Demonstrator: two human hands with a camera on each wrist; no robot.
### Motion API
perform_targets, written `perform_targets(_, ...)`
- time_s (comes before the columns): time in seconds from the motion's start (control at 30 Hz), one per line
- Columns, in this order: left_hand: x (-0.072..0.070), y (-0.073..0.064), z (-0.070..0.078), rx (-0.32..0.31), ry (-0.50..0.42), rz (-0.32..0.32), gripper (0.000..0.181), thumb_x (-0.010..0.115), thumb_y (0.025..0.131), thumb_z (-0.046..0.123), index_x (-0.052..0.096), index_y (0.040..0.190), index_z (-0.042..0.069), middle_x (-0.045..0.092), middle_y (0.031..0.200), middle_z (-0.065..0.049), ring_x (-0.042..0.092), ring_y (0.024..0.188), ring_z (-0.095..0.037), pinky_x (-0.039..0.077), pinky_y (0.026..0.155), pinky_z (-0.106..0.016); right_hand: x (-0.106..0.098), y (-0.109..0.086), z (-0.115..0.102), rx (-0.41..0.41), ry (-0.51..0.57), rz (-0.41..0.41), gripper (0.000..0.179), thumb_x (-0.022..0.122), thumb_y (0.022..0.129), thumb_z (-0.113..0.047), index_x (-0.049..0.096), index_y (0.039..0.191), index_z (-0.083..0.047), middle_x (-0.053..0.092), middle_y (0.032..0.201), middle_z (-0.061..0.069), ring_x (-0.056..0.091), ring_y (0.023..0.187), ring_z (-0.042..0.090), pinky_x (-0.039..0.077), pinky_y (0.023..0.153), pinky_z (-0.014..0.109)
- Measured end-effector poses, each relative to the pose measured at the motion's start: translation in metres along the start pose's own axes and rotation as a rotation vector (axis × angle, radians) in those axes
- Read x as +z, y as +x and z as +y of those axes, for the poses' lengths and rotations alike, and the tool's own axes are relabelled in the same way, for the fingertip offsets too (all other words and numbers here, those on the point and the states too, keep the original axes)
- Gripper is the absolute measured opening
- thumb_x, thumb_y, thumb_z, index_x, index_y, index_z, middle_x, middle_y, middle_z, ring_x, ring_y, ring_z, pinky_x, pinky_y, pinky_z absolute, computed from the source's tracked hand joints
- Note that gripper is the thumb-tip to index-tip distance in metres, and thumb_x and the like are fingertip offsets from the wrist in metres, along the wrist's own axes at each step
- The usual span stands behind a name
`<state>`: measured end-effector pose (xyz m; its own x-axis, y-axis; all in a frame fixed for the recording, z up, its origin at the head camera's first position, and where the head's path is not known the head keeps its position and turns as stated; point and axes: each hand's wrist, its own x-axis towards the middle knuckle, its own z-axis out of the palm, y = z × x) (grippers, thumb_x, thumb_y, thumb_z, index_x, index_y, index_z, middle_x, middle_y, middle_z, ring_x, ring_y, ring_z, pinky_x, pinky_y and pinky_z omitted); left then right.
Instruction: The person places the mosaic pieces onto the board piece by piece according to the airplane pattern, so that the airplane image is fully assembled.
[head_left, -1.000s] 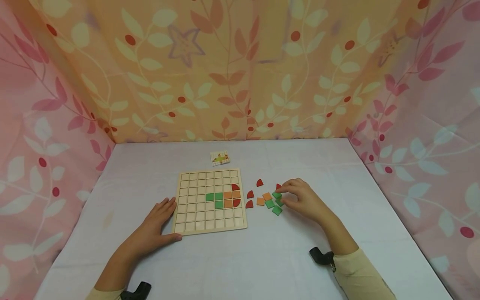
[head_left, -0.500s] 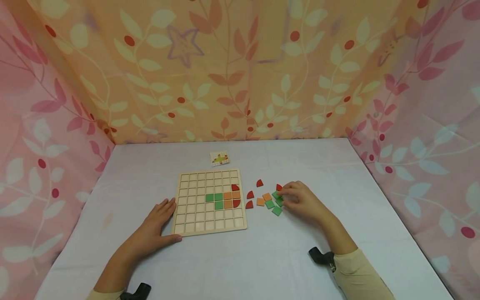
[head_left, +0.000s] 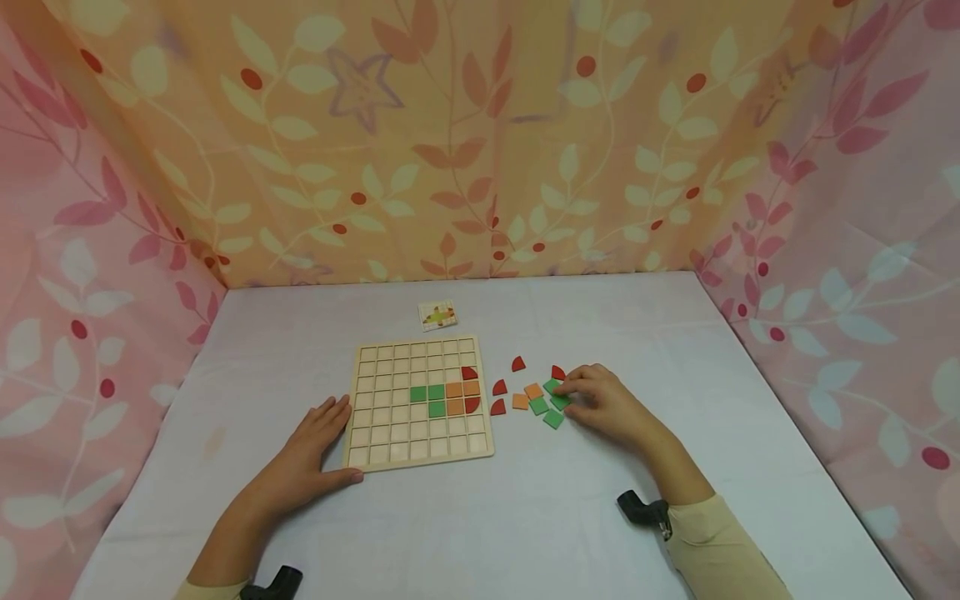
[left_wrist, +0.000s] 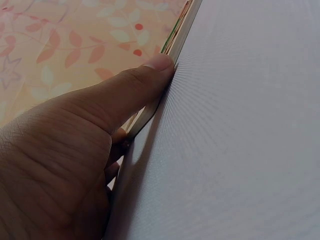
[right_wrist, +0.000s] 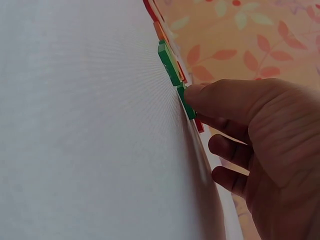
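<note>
The left hand [head_left: 311, 446] lies at the near left corner of a wooden grid board [head_left: 390, 435], thumb on the front edge and fairly straight fingers along the left side. In the left wrist view its thumb [left_wrist: 160, 62] touches the board's edge. To the right of the board, the right hand [head_left: 611, 404] pinches a green square tile [head_left: 559, 402] between thumb and forefinger, low among loose pieces. The right wrist view shows the thumb against this green tile [right_wrist: 186, 101], the other fingers loosely bent. Green and orange squares and red quarter-circles [head_left: 472, 406] fill some cells.
Loose green tiles [head_left: 553, 419], orange tiles [head_left: 520, 402] and red quarter-circle pieces [head_left: 518, 364] lie between board and right hand. A small pattern card [head_left: 437, 316] lies behind the board. Patterned curtains [head_left: 450, 150] border the white table [head_left: 480, 533].
The right hand has shifted slightly, and the green tile at its fingertips has turned and moved a little away from the other green ones. The left hand stays on the board.
</note>
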<state>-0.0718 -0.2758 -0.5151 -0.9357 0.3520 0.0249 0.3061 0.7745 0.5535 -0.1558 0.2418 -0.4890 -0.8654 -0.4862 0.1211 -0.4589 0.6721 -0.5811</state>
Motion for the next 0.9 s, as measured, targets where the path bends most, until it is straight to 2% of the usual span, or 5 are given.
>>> perform_targets(0.1,0.0002,-0.0002,-0.0008,0.001,-0.005,0.003,0.115,0.082,0.077,0.062,0.029,0.161,0.004,0.024,0.17,-0.011,0.012,0.158,-0.037,-0.003,0.128,-0.029,0.0004,0.0004,0.001,-0.001,-0.001,0.0,0.028,0.081,0.087,-0.013,0.078,0.115,-0.019,0.065,0.118,-0.005,0.053,0.118,0.02,0.045,0.104,0.05)
perform_targets(0.37,0.0005,-0.0006,-0.0021,0.018,0.011,0.027,0.113,0.082,0.077,0.06,0.03,0.161,0.004,0.026,0.169,-0.011,0.014,0.158,-0.037,-0.008,0.121,-0.013,0.0011,0.002,0.002,-0.018,-0.021,-0.001,0.028,0.081,0.088,-0.015,0.078,0.115,-0.019,0.066,0.117,-0.006,0.053,0.118,0.02,0.042,0.105,0.051)
perform_targets(0.6,-0.0003,0.0,0.0004,-0.001,-0.001,0.007,0.114,0.082,0.077,0.061,0.03,0.161,0.004,0.025,0.17,-0.01,0.012,0.158,-0.036,-0.003,0.127,-0.025,0.0015,0.0013,0.003,-0.026,-0.048,-0.004,0.027,0.082,0.087,-0.014,0.079,0.113,-0.021,0.066,0.115,-0.006,0.054,0.116,0.021,0.043,0.103,0.051)
perform_targets(0.9,-0.0005,0.0004,0.0009,-0.004,0.007,-0.001,0.115,0.082,0.077,0.061,0.029,0.161,0.005,0.024,0.17,-0.01,0.012,0.158,-0.037,-0.005,0.126,-0.022,-0.0004,-0.0003,0.0035,-0.053,-0.081,-0.006,0.025,0.084,0.085,-0.017,0.079,0.108,-0.022,0.067,0.11,-0.008,0.056,0.114,0.02,0.042,0.102,0.05)
